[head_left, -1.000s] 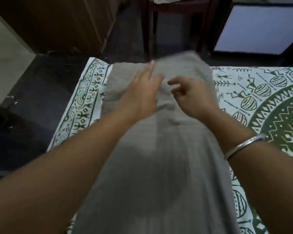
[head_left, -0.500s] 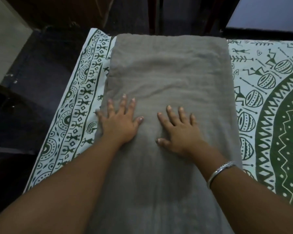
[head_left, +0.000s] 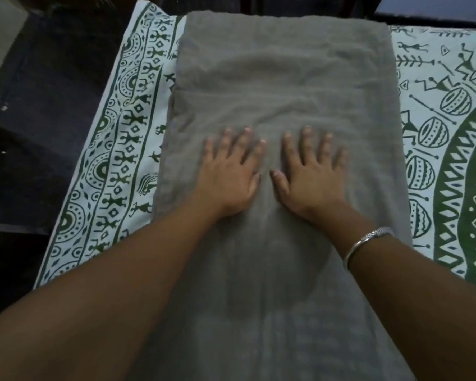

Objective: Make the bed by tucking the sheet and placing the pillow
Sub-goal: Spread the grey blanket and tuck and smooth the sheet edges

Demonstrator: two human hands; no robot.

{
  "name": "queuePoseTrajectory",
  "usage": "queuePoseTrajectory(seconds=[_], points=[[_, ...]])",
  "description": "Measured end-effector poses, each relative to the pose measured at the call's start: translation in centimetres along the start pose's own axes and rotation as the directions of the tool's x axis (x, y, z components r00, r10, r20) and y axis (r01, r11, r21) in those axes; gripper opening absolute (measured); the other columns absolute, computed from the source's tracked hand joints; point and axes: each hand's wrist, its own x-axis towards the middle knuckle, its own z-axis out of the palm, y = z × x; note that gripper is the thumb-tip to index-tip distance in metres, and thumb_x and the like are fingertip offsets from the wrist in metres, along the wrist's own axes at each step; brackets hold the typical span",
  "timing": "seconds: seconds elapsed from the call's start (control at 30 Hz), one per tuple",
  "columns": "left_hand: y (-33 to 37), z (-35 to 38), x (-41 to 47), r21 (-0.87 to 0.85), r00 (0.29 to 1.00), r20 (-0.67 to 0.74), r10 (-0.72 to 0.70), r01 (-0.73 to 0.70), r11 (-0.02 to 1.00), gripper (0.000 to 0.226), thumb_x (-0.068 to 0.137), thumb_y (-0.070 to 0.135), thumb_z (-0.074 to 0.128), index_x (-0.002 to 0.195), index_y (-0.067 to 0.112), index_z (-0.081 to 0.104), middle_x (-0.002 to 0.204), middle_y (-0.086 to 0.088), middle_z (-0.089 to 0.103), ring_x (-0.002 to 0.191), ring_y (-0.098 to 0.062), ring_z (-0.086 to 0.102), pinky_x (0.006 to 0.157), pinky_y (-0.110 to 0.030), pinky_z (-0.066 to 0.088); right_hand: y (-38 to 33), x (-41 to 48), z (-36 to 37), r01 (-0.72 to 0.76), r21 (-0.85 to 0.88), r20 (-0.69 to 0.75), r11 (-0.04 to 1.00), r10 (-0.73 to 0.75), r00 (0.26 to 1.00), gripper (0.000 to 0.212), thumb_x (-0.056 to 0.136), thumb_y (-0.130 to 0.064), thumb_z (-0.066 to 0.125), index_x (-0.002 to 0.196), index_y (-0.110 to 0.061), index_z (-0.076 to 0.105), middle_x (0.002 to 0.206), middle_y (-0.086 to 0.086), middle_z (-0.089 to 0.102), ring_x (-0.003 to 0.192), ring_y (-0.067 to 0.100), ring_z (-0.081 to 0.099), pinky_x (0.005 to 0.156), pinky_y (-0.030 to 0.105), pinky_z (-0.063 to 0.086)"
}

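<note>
A long grey pillow lies lengthwise on the bed, running from the far edge toward me. Under it is a white sheet printed with green figures and a large round pattern on the right. My left hand and my right hand rest flat on the pillow's middle, side by side, fingers spread and pointing away from me. Neither hand grips anything. A silver bangle sits on my right wrist.
The bed's left edge drops to a dark floor. Dark furniture legs stand beyond the far edge. The sheet's patterned area stretches to the right of the pillow.
My hands came down from above the pillow's far end and now press flat on its middle. They have drawn closer together since half a second ago. The view has tilted down.
</note>
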Motion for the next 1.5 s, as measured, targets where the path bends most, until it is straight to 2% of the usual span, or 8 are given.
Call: queuePoseTrajectory(seconds=[0.1, 0.27, 0.43, 0.63, 0.8, 0.93, 1.1, 1.5], points=[[-0.3, 0.4, 1.6, 0.024, 0.995, 0.028, 0.093, -0.094, 0.995, 0.067, 0.092, 0.043, 0.034, 0.151, 0.024, 0.008, 0.159, 0.003, 0.003, 0.145, -0.027, 0.006, 0.113, -0.053, 0.005, 1.0, 1.7, -0.4, 0.246, -0.052, 0.026, 0.968, -0.245, 0.969, 0.072, 0.092, -0.060, 0.024, 0.152, -0.026, 0.004, 0.160, -0.002, -0.001, 0.146, 0.027, -0.003, 0.114, 0.056, 0.000], [-3.0, -0.5, 6.9, -0.049, 0.951, 0.007, -0.309, 0.309, 0.950, 0.070, 0.093, 0.050, 0.031, 0.151, 0.022, 0.004, 0.159, -0.003, -0.004, 0.143, -0.040, -0.003, 0.111, -0.059, -0.003, 3.1, 6.0, -1.5, -0.278, 0.020, 0.009, 0.960, 0.278, 0.961, 0.082, 0.085, -0.072, 0.020, 0.151, -0.028, -0.001, 0.159, 0.008, -0.008, 0.141, 0.046, -0.008, 0.108, 0.066, -0.003], [-3.3, -0.9, 11.4, 0.007, 0.998, 0.038, 0.049, -0.049, 0.999, 0.065, 0.091, 0.055, 0.031, 0.147, 0.044, -0.001, 0.158, 0.012, -0.006, 0.145, -0.034, -0.003, 0.103, -0.071, 0.001, 2.1, 10.2, -1.7, 0.294, -0.092, 0.043, 0.951, -0.291, 0.956, 0.070, 0.085, -0.070, 0.012, 0.148, -0.043, 0.000, 0.159, -0.007, -0.008, 0.145, 0.032, -0.010, 0.107, 0.070, 0.001], [-6.8, -2.8, 16.3, 0.017, 0.951, 0.079, -0.299, 0.298, 0.954, 0.082, 0.082, 0.075, 0.023, 0.148, 0.036, -0.006, 0.159, 0.000, -0.011, 0.139, -0.048, -0.012, 0.099, -0.073, -0.008, 4.0, 15.5, -3.5, -0.268, 0.028, 0.086, 0.963, 0.265, 0.960, 0.096, 0.057, -0.095, 0.012, 0.140, -0.053, -0.012, 0.157, -0.003, -0.021, 0.138, 0.051, -0.017, 0.097, 0.076, -0.007], [-5.9, -2.5, 18.5, 0.035, 0.989, 0.133, 0.057, -0.062, 0.997, 0.079, 0.079, 0.074, 0.031, 0.142, 0.051, -0.009, 0.158, 0.008, -0.014, 0.144, -0.034, -0.011, 0.102, -0.072, -0.004, 3.4, 18.5, -3.7, 0.175, -0.094, 0.098, 0.980, -0.166, 0.981, 0.083, 0.076, -0.080, 0.016, 0.146, -0.044, -0.009, 0.156, -0.018, -0.017, 0.144, 0.027, -0.017, 0.099, 0.077, -0.002], [-9.2, -4.1, 21.1, 0.013, 0.959, 0.236, -0.159, 0.161, 0.987, 0.119, 0.038, 0.102, 0.028, 0.141, 0.054, -0.010, 0.157, 0.013, -0.016, 0.141, -0.041, -0.014, 0.099, -0.074, -0.008, 5.8, 20.8, -5.5, -0.040, -0.019, 0.173, 0.999, 0.042, 0.984, 0.104, 0.039, -0.105, 0.022, 0.128, -0.069, -0.016, 0.154, -0.022, -0.022, 0.142, 0.038, -0.017, 0.096, 0.078, -0.005], [-8.6, -4.9, 23.4, -0.039, 0.880, 0.248, -0.405, 0.427, 0.903, 0.104, 0.061, 0.095, 0.023, 0.147, 0.043, -0.002, 0.158, 0.002, -0.014, 0.139, -0.047, -0.014, 0.103, -0.069, -0.010, 4.1, 22.1, -5.7, -0.280, 0.021, 0.149, 0.960, 0.274, 0.950, 0.123, 0.029, -0.105, 0.024, 0.136, -0.059, -0.014, 0.156, -0.010, -0.024, 0.139, 0.046, -0.019, 0.091, 0.079, -0.009], [-6.9, -4.4, 23.0, 0.067, 0.868, 0.049, -0.495, 0.492, 0.868, 0.109, 0.070, 0.086, 0.037, 0.151, 0.022, 0.000, 0.156, -0.022, -0.009, 0.139, -0.051, -0.007, 0.109, -0.061, -0.008, 7.1, 22.7, -6.5, -0.109, 0.115, 0.204, 0.987, 0.084, 0.975, 0.121, 0.032, -0.102, 0.040, 0.138, -0.062, -0.004, 0.158, -0.013, -0.009, 0.142, 0.041, -0.014, 0.098, 0.076, -0.008]])
